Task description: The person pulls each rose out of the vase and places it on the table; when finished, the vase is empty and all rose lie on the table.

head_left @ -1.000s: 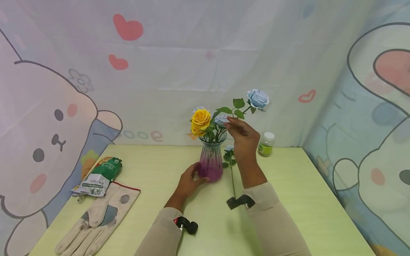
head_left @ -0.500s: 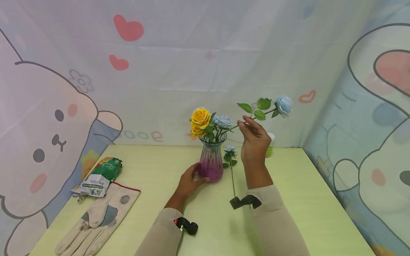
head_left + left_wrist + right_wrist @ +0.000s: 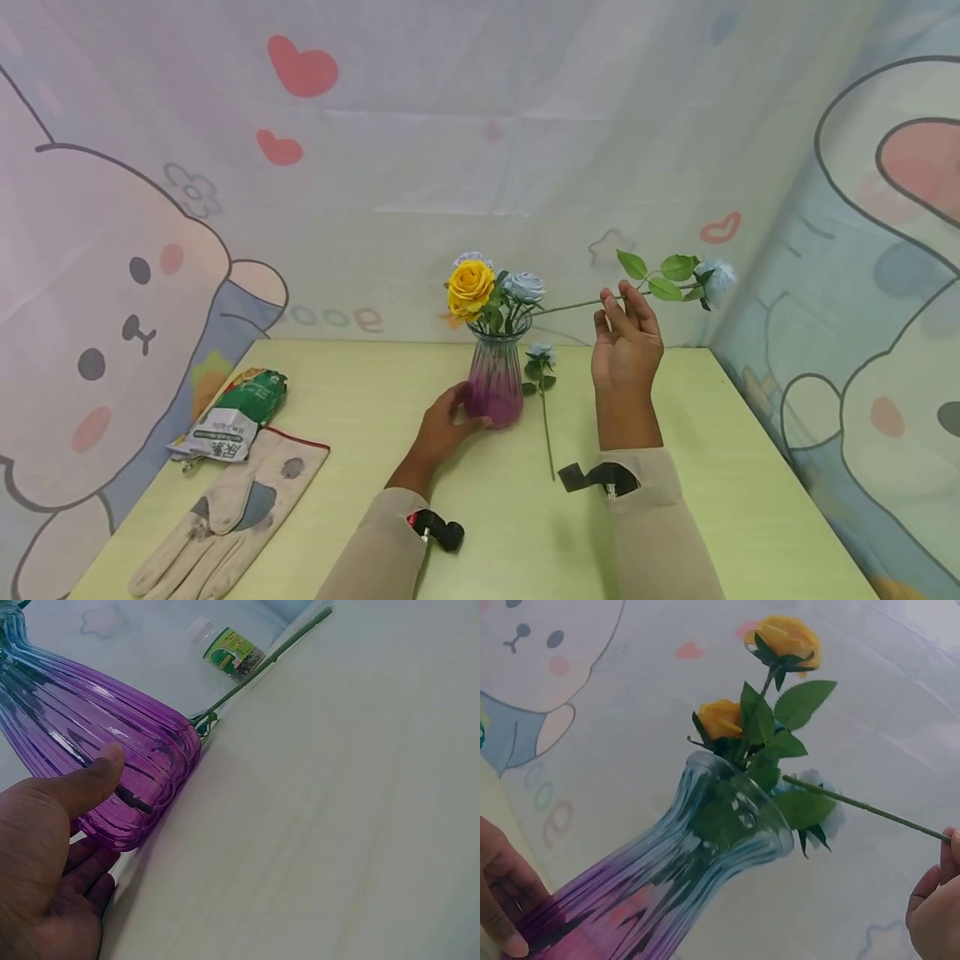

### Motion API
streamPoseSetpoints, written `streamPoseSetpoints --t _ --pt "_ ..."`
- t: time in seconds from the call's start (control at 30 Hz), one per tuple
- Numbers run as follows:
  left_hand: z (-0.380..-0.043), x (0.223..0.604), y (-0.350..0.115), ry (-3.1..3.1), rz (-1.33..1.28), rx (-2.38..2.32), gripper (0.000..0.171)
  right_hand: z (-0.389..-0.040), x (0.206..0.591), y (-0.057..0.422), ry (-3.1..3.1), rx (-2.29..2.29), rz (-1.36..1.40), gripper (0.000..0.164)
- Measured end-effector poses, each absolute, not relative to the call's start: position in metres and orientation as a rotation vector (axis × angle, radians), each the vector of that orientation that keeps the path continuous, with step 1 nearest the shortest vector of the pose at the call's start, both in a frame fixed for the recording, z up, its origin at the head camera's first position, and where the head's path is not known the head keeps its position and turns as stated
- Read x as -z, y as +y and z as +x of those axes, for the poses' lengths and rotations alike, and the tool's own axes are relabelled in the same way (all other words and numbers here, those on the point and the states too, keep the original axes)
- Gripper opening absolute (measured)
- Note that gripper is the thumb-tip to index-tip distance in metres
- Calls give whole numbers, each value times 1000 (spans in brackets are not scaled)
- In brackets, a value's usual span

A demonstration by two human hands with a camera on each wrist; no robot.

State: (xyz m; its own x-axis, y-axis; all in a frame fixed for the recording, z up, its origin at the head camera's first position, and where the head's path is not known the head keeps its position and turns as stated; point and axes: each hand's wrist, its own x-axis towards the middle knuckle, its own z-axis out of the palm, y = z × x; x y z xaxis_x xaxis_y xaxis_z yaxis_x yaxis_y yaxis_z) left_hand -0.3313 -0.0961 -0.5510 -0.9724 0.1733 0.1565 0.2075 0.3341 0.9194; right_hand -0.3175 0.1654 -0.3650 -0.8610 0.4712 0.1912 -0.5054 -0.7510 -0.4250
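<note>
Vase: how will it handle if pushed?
The vase may feel slippery: it looks glossy. Pushed high, it could tip, since roses rise out of its top. Likely fragile, if that translucent material is glass.

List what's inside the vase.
Yellow roses and blue roses with green leaves stand in the vase. Stem ends can't be made out through purple glass, which the left hand partly covers.

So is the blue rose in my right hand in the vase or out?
The blue rose is out: in the right wrist view, its stem ends in plain sight outside the vase.
</note>
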Motion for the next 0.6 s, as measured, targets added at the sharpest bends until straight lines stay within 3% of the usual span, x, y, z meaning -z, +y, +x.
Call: streamPoseSetpoints --t 0.27,0.6 --pt "-331 551 -97 -2548 -364 1758 85 -318 388 190 -737 -2676 53 28" --pt "-331 551 -96 -2562 -322 1777 89 -319 430 231 -1497 -2707 145 33"
